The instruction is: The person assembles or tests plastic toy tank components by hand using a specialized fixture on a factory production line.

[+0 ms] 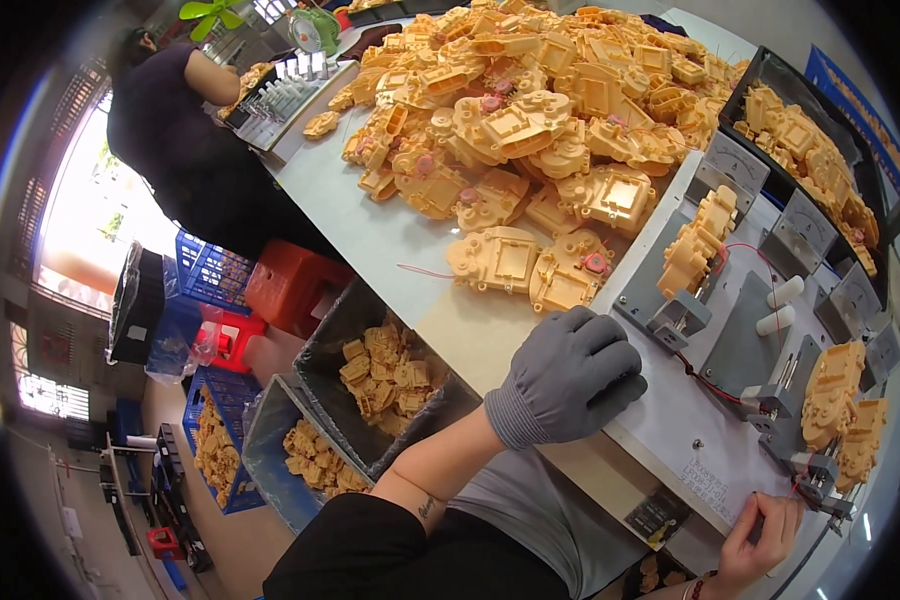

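Note:
My left hand (575, 378), in a grey glove, rests on the near edge of the test board (670, 430). Its fingers are curled in and no object shows in them. Just beyond it lie two yellow plastic housings (495, 260), one with a pink round part and thin wires. My bare right hand (762, 540) is at the board's near right corner, fingertips pinched beside a small metal clamp (818, 472). Whatever is between those fingertips is too small to make out. Beside the clamp, yellow housings (833, 395) stand on the board; another housing (698, 240) sits at its far left.
A big heap of yellow housings (530, 120) covers the far table. Panel meters (800, 232) line the board's right side, near a black tray (770, 75). Lined bins (315, 350) with housings stand below left, near a red stool (295, 285). Another person (170, 130) works at the far left.

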Demonstrator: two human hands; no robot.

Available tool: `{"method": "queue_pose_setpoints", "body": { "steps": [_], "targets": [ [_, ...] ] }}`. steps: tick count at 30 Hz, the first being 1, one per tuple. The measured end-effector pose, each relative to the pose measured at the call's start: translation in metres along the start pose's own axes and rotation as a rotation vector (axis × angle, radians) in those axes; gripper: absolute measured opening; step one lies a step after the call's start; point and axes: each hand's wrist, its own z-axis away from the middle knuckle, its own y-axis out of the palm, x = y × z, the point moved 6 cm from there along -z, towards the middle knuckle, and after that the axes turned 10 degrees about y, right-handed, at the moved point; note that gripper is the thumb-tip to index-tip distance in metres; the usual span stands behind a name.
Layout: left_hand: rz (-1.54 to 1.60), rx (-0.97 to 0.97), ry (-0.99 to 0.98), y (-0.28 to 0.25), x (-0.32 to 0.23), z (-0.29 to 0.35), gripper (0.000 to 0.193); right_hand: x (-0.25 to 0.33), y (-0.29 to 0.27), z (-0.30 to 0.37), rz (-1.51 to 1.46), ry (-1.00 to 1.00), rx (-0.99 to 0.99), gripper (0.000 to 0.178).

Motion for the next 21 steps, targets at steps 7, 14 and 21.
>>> {"method": "queue_pose_setpoints", "body": {
  "steps": [7,14,21],
  "targets": [
    [-0.004,0.012,-0.019,0.0,0.001,0.0,0.016,0.0,0.0,0.0,0.004,-0.004,-0.006,0.006],
    [-0.006,-0.007,-0.001,0.0,0.001,0.001,0.018,0.0,0.001,0.0,-0.003,0.013,0.007,0.006],
    [-0.015,-0.008,-0.003,-0.002,0.0,0.002,0.018,0.012,-0.006,-0.007,0.059,-0.065,-0.038,0.008]
  ]
}}
